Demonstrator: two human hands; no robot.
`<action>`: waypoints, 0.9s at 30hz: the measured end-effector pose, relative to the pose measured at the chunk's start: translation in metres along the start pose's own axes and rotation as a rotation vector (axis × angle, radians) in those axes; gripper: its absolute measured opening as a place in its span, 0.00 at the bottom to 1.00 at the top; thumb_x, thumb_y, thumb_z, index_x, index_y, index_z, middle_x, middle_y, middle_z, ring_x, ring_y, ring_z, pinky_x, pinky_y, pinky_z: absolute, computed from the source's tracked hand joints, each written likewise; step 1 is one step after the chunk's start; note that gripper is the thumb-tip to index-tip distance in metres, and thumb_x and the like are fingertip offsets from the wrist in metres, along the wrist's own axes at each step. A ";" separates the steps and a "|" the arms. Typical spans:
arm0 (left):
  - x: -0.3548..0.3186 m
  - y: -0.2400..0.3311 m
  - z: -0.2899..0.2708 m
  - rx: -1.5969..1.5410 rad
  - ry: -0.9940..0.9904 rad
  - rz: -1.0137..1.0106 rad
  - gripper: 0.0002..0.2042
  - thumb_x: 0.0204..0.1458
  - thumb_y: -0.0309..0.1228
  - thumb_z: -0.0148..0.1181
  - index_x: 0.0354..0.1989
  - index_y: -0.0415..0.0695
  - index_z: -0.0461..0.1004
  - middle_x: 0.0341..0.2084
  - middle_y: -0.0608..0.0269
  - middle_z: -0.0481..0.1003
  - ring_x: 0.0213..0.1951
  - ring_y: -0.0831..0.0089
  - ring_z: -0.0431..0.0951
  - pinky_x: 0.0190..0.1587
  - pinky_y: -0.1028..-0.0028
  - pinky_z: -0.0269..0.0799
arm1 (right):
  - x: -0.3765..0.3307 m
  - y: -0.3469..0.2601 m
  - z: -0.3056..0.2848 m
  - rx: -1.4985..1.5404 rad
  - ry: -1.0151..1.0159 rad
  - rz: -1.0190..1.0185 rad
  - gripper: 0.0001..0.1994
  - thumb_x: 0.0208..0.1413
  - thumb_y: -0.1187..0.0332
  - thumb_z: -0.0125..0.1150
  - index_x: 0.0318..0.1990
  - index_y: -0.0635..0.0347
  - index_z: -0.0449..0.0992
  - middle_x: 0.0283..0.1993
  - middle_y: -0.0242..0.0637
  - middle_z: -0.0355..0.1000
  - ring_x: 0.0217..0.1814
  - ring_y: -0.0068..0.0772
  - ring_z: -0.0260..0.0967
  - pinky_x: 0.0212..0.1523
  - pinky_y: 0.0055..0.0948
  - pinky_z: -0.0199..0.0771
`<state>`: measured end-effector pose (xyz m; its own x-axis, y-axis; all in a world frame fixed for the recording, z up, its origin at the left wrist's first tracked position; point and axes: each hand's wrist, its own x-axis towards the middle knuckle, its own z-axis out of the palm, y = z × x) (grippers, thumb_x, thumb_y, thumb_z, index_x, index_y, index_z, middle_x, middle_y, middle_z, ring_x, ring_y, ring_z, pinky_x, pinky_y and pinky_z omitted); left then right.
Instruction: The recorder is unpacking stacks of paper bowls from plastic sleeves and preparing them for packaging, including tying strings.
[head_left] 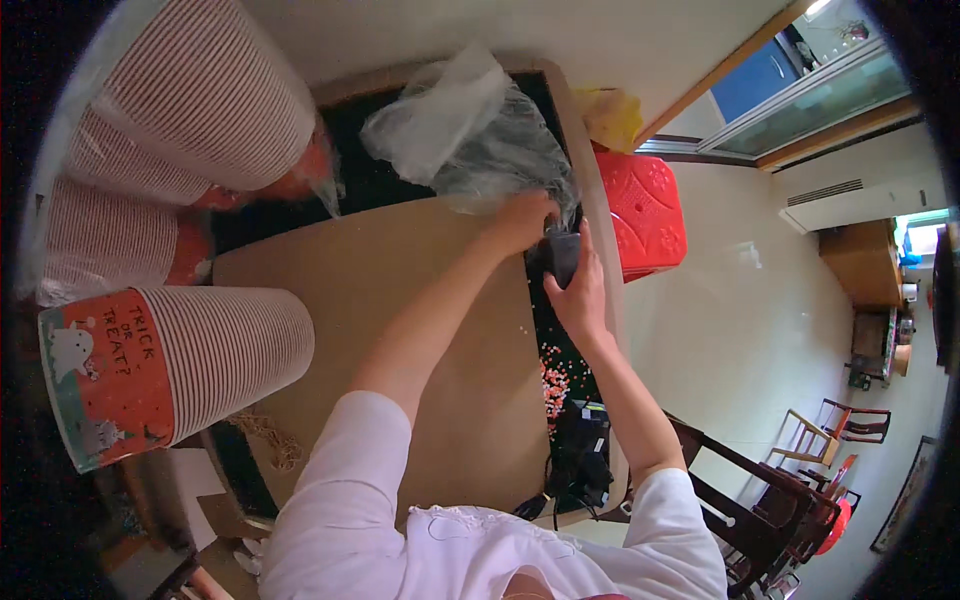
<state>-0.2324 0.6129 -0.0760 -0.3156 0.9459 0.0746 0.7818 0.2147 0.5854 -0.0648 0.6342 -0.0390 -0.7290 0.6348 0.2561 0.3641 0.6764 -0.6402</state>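
My right hand (582, 305) grips a small black box-shaped object (564, 258) at the table's right edge, thumb on its near side and fingers along its far right side. Just left of it, my left hand (522, 222) is closed with its fingers curled at the near end of a crumpled clear plastic bag (470, 120). The bag spreads over the far part of the table, and its near edge runs by the black object. What the left fingertips pinch is partly hidden. Small pink and white beads or pellets (553, 380) lie scattered along the dark strip nearer to me.
Tall stacks of paper cups (200, 90) in clear wrap stand at the left, with a printed orange cup stack (230, 350) nearer. Black adapters with cables (582, 450) lie at the near right. A red plastic stool (640, 215) stands beyond the table's right edge (590, 190).
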 end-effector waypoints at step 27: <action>-0.116 0.079 -0.044 -0.413 0.512 0.139 0.13 0.34 0.15 0.50 0.28 0.43 0.75 0.35 0.58 0.74 0.42 0.59 0.71 0.47 0.65 0.66 | 0.003 0.010 -0.002 -0.154 -0.029 0.090 0.37 0.41 0.68 0.64 0.61 0.56 0.52 0.55 0.51 0.59 0.55 0.53 0.56 0.54 0.42 0.59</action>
<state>-0.1575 0.5094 -0.0033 -0.5217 0.7017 0.4852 0.5960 -0.1072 0.7958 -0.0624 0.6439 -0.0433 -0.7048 0.6861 0.1803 0.5118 0.6677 -0.5406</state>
